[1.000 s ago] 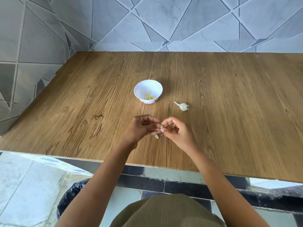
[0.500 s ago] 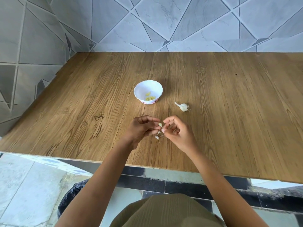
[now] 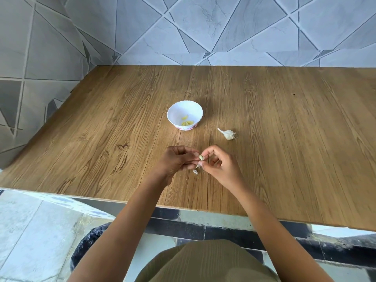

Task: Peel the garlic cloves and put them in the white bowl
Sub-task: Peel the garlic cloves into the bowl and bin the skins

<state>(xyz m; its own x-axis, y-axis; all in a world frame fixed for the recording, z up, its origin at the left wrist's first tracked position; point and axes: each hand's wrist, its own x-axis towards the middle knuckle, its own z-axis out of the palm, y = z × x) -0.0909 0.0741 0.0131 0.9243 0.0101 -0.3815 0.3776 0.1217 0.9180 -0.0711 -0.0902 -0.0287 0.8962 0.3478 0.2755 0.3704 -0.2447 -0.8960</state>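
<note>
**Mid-peel, with a bulb yet to go**

Partly done, judging by the bowl [image 3: 176, 112]: a few yellowish peeled cloves [image 3: 187, 123] lying at its bottom. Left to do, on this evidence: finishing the clove [image 3: 201, 157] now in hand, dropping it in, then breaking up and peeling the bulb [image 3: 227, 134]. Bulb seemingly untouched, stem and roots attached, lying on the tabletop [image 3: 284, 139] to the right of the bowl and a little nearer, near it but apart. No telling from here how many cloves inside.

Clove pinched between both hands, low over the near middle of the tabletop, well short of the bowl and left of the bulb. Gripped from one side by the left hand [image 3: 175, 161], its fingers [image 3: 194, 154] curled in and pressed together on the clove's left end. Met from the other side by the right hand [image 3: 219, 165], thumb and forefinger closed on the right end, the other fingers loosely bent behind. Pale greenish-white flesh showing in the narrow gap between the two sets of fingertips. Extent of any remaining peel too small to make out.

Just below the hands, scraps of papery skin [image 3: 195, 171] on the wood. One piece right under the clove, hanging or lying, cannot tell which.
</note>
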